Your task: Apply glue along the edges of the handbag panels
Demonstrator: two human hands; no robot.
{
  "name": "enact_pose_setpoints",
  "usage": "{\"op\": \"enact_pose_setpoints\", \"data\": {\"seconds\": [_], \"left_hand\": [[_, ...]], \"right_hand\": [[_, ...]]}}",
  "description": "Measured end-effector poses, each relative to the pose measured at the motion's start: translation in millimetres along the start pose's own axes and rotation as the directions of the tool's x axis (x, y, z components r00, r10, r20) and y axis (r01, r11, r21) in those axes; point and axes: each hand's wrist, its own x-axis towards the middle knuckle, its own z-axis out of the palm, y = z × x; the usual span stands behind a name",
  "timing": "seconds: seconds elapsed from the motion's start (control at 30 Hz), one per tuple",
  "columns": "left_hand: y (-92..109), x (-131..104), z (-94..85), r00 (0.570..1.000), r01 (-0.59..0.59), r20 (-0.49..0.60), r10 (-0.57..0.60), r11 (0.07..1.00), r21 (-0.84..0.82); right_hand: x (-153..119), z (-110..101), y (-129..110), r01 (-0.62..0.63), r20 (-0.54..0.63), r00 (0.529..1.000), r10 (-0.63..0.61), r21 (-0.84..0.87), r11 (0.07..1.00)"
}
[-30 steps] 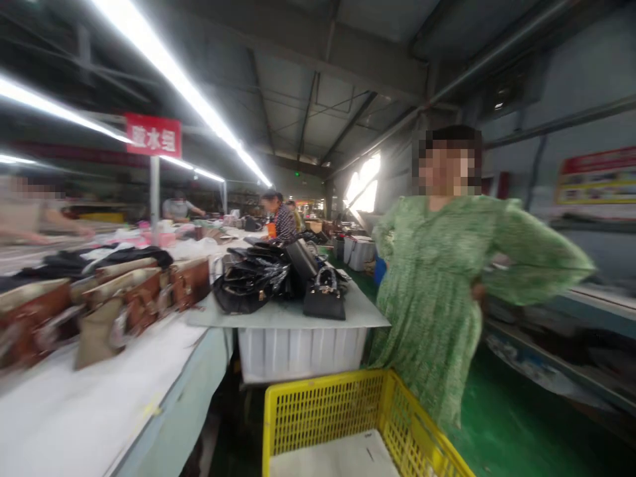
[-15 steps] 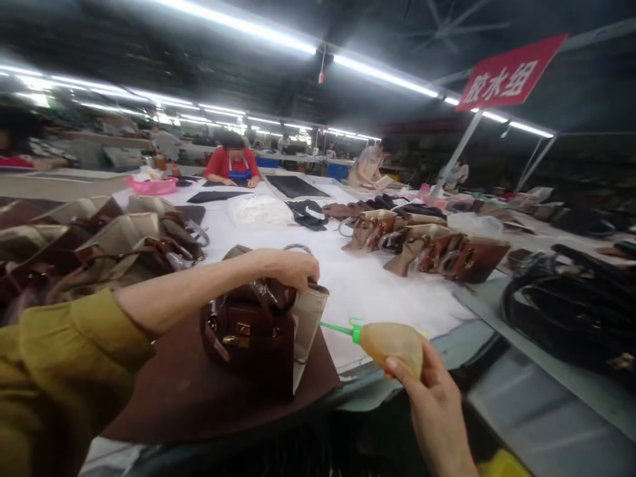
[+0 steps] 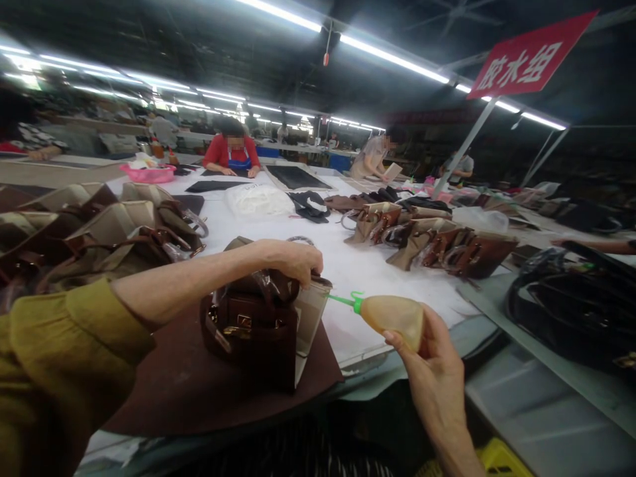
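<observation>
A dark brown handbag [image 3: 258,344] with gold hardware stands upright on a brown sheet [image 3: 183,391] at the table's near edge. Across its top reaches my left hand [image 3: 297,262], fingers closed on the bag's upper edge at the right side. A beige side panel [image 3: 309,315] of the bag faces right. My right hand [image 3: 434,368] is wrapped round a squeeze bottle [image 3: 390,316] of amber liquid, held sideways. Its thin green nozzle points left, the tip at the upper edge of the beige panel; whether it touches I cannot tell.
Rows of brown and beige handbags stand at left [image 3: 114,232] and right [image 3: 437,242]. Black bags [image 3: 566,305] lie at far right, with a person's arm [image 3: 596,246] behind. A white plastic bag [image 3: 258,201] and pink basket [image 3: 148,173] are farther back. A person in red [image 3: 231,152] works opposite.
The squeeze bottle in my right hand has risen, its nozzle tip moving up along the beige panel towards the top edge. My left hand keeps its hold on the handbag.
</observation>
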Motion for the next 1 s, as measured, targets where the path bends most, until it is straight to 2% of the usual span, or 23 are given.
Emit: {"op": "enact_pose_setpoints", "data": {"seconds": [0.2,0.33,0.57,0.83,1.0], "left_hand": [[-3,2,2.9,1.000,0.025,0.006,-0.025,1.000,-0.012],[-5,3,3.8,1.000,-0.010,-0.015,0.010,1.000,-0.009],[-4,4,4.3,1.000,-0.011,-0.008,0.011,1.000,0.005],[-5,3,5.8,1.000,-0.022,-0.018,0.022,1.000,0.008],[-2,2,6.2,1.000,-0.018,-0.011,0.018,1.000,0.006]], "right_hand": [[-8,0,11,-0.031,0.071,0.997,0.033,-0.033,0.999],[-17,-3,25,-0.051,0.102,0.993,0.054,-0.030,0.998],[-31,-4,47,-0.166,0.132,0.977,0.165,0.000,0.986],[-39,-3,53,-0.158,0.164,0.973,0.163,-0.043,0.987],[-44,-5,63,-0.136,0.190,0.968,0.164,-0.152,0.979]]}}
